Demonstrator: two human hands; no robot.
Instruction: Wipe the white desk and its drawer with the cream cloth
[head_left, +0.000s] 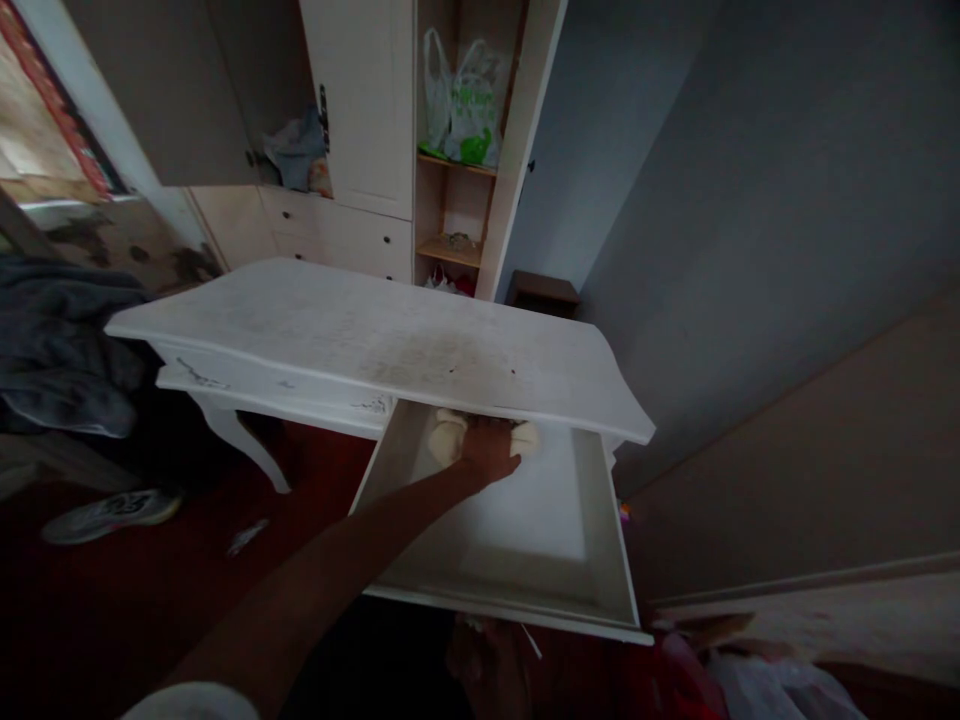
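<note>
My left hand [489, 450] reaches from the lower left into the pulled-out drawer [626, 545] of a white table [315, 310]. Its fingers close over a bunched cream cloth [448, 440], which bulges out on both sides of the hand near the back of the drawer. The thumb side faces right. Below the drawer front, a dim skin-toned shape [487, 665] shows in shadow. Whether it is my right hand or a foot I cannot make out, and no fingers are clear there.
Behind the table stands a white wardrobe [364, 120] with its doors open and plastic bags [474, 105] on a shelf. Dark clothing [67, 340] is heaped at left above a shoe [112, 512]. A grey wall [750, 250] runs along the right, with bags [780, 688] at its foot.
</note>
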